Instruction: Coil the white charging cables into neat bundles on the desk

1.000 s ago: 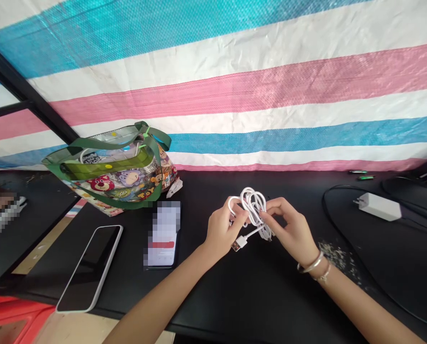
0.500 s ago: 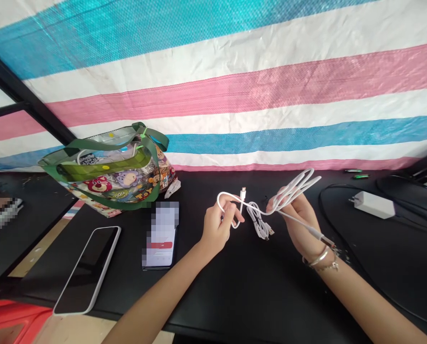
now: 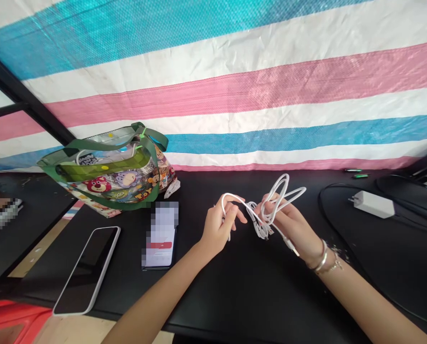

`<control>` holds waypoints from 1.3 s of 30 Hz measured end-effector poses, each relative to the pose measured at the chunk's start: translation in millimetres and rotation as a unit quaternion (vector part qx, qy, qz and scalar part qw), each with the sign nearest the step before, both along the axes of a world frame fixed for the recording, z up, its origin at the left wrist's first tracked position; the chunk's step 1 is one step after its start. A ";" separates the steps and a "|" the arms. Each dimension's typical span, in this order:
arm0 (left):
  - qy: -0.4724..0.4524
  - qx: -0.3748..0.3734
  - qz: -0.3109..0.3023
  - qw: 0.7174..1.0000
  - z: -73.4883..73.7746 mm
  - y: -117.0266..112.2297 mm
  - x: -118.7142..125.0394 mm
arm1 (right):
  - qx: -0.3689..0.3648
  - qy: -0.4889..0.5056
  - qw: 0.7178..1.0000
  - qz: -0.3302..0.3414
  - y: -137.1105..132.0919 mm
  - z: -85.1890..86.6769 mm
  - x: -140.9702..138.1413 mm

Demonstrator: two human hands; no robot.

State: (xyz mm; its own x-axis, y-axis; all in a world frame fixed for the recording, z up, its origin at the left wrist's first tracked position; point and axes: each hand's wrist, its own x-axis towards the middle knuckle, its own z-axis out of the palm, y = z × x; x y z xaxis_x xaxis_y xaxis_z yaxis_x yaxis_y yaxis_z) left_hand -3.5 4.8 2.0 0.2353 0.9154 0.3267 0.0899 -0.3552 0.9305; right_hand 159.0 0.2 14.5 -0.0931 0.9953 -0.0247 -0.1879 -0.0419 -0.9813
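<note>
A white charging cable [image 3: 281, 202] runs between my two hands above the black table. My left hand [image 3: 221, 222] is closed on one stretch of it, with a short loop arching over the fingers. In my right hand [image 3: 295, 224] the rest of the cable is gathered in loose loops that rise above the fingers, and one plug end hangs down below the palm. A bracelet circles the right wrist. Behind and between the hands, a second white cable [image 3: 260, 228] lies bundled on the table, partly covered by the held one.
Left of my hands lie a lit phone [image 3: 163, 236] and a phone with a white edge [image 3: 87, 272]. A green-handled cartoon bag [image 3: 116, 174] stands behind them. On the right are a white power adapter [image 3: 374, 204], black cords [image 3: 330, 229] and two green batteries [image 3: 360, 176].
My right hand has turned and moved slightly left, so the cable loops stand differently and the hanging plug has shifted left. The plug end near my left fingers no longer shows.
</note>
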 end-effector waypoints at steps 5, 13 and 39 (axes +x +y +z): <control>0.001 -0.020 -0.021 1.000 0.9 0.0 0.2 | 0.049 -0.083 0.995 -0.009 1.3 -3.0 -0.1; 0.055 -0.025 -0.011 0.998 1.8 -0.4 -0.2 | 0.067 -0.122 0.990 -0.037 -0.5 -8.6 -1.4; -0.005 -0.075 -0.031 0.997 0.6 1.2 1.6 | 0.057 -0.140 0.986 0.066 -0.1 -8.7 0.6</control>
